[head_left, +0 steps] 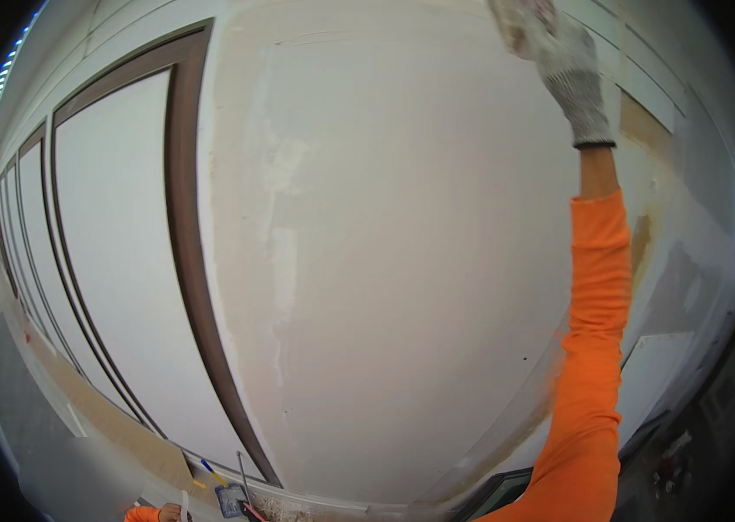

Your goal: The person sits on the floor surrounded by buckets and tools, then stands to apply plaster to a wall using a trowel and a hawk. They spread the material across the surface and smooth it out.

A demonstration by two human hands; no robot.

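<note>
My right hand (550, 48), in a pale knitted glove with a grey cuff, is raised against the upper right of a large whitish wall panel (402, 261). Its fingers look curled and are partly cut off by the top edge; what they hold, if anything, I cannot make out. Smoothed pale patches of filler (285, 261) run down the panel's left part. Low at the bottom left, my left hand (170, 513) shows only in part beside an orange sleeve. Its fingers close around a thin whitish curved piece (185, 505), whose kind is unclear.
Brown-framed white panels (185, 174) line the wall on the left. At the wall's foot lie a blue-and-yellow handle (211, 472), a grey-blue flat tool (230, 500) and a red handle (254, 513). A dark-framed object (498, 494) stands below my right arm. A pale board (654, 370) leans at right.
</note>
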